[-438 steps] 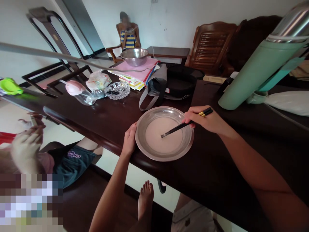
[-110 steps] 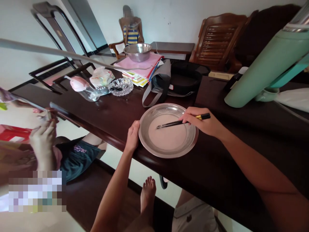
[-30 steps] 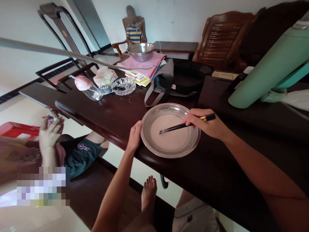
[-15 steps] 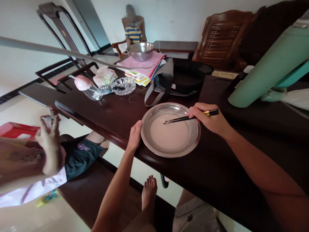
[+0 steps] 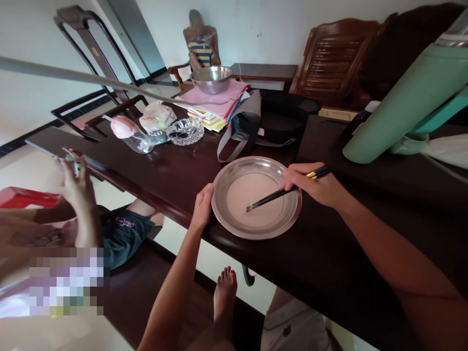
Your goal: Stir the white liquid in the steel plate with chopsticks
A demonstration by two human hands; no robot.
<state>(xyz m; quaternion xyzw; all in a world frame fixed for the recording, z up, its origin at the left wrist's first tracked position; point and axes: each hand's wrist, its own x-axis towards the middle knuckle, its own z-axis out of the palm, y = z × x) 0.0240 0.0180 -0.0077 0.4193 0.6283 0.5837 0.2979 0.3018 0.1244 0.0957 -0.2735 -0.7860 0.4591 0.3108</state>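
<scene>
A wide metal basin [image 5: 220,222] stands on the dark wooden table near its front edge. Pale, creamy liquid [image 5: 252,197] covers its bottom. My left hand [image 5: 203,204] grips the basin's left rim, its fingers mostly hidden at the edge. In my right hand [image 5: 310,183], over the right rim, is a pair of black chopsticks [image 5: 272,196] with gold bands. They slant down to the left, and their tips dip into the liquid left of its middle.
Behind the basin are a grey and black bag [image 5: 278,117], a glass ashtray [image 5: 185,131] and papers under a second metal bowl [image 5: 211,80]. A green bottle [image 5: 398,107] stands at right. One person's raised hand [image 5: 78,183] is at left; another person [image 5: 200,51] sits far back.
The chopstick tips have moved toward me through the liquid, and my right hand has tilted with them. My left hand stays on the rim. The neighbour's hand has lifted a little.
</scene>
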